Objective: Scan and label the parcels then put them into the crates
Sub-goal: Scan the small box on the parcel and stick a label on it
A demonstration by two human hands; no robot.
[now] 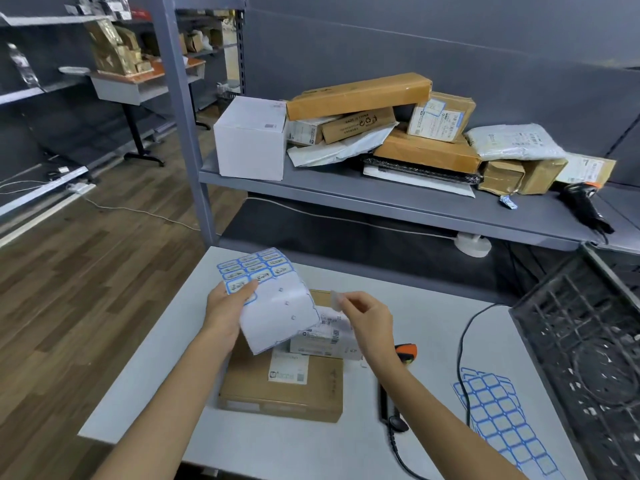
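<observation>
My left hand (227,306) grips a sheet of blue-bordered labels (273,296), held up above the table. My right hand (367,317) pinches a small peeled label (335,298) between thumb and fingertip, just right of the sheet. Under both hands a flat brown parcel (282,386) lies on the white table (311,452), with a smaller white parcel (325,337) lying on top of it. A black scanner with an orange tip (391,393) lies on the table right of the parcels, partly hidden by my right forearm.
A second label sheet (502,420) lies at the table's right. A black crate (585,341) stands at the right edge. The grey shelf (381,199) behind holds several parcels (360,95), a white box (251,140) and another scanner (585,206).
</observation>
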